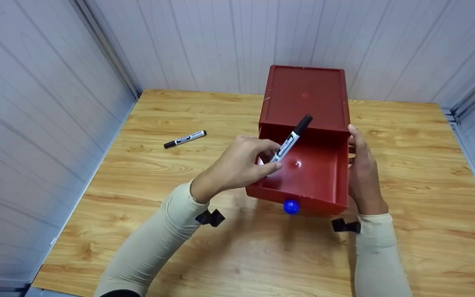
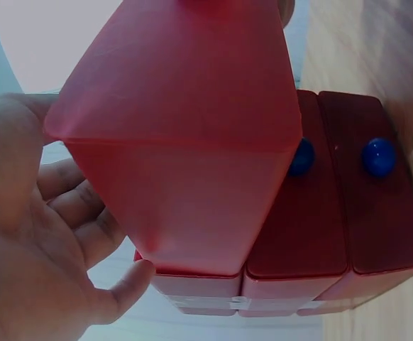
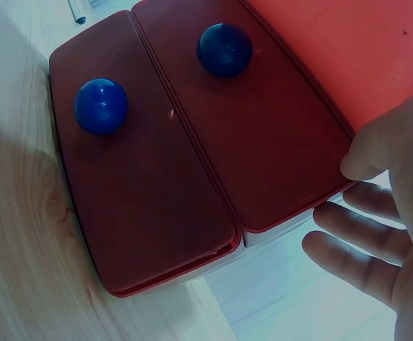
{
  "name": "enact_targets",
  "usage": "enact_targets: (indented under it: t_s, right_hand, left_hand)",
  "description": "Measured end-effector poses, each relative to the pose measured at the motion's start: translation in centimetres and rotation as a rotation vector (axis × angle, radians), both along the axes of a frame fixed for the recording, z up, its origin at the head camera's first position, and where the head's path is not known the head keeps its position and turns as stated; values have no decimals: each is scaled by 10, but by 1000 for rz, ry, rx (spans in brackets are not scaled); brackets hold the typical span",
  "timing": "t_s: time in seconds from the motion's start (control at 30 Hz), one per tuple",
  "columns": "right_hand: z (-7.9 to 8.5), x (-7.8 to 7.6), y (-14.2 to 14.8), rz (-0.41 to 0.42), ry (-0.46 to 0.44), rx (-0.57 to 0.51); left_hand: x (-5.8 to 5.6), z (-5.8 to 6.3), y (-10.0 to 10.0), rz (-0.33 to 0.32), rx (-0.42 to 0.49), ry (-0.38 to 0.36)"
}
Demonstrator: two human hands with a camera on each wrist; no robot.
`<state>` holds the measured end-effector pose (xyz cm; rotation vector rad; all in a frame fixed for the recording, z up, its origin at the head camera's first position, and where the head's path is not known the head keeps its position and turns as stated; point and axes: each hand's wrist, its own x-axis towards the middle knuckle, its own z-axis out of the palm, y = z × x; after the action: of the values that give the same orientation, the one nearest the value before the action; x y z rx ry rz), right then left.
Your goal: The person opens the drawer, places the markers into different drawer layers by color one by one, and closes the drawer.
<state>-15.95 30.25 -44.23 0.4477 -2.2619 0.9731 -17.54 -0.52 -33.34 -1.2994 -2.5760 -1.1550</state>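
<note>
In the head view my left hand (image 1: 241, 163) pinches a black-capped white marker (image 1: 289, 142) between thumb and fingers, over the pulled-out top drawer (image 1: 303, 173). That red drawer has a blue knob (image 1: 291, 207) on its front and belongs to a red drawer cabinet (image 1: 305, 95). My left hand (image 2: 43, 206) also shows beside the drawer in the left wrist view, where the marker is hidden. Against the cabinet's right side is my right hand (image 1: 363, 173). Its fingers are extended in the right wrist view, with the thumb (image 3: 366, 160) by the cabinet's edge.
A second marker (image 1: 185, 139) lies on the wooden table (image 1: 138, 181), left of the cabinet. Two lower drawers, a middle one (image 2: 295, 234) and a bottom one (image 2: 377, 220), stand closed with blue knobs. Pale panel walls (image 1: 204, 45) enclose the table's back and sides.
</note>
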Motion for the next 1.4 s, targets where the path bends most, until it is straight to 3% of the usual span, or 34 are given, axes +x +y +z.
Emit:
enact_targets:
  t_s: [0.23, 0.5, 0.77, 1.13, 1.4]
  right_hand:
    - [0, 0, 0, 7, -1, 0]
    - [1, 0, 0, -3, 5, 2]
    - [0, -1, 0, -5, 4, 11]
    - [-2, -1, 1, -11, -3, -17]
    - [0, -1, -2, -16, 13, -49]
  left_hand:
    - [2, 2, 3, 51, -189, 88]
    - [2, 3, 7, 72, -312, 197]
    - [0, 5, 11, 83, -376, 260]
    - [-1, 7, 14, 69, -381, 245]
    - [0, 8, 15, 77, -406, 275]
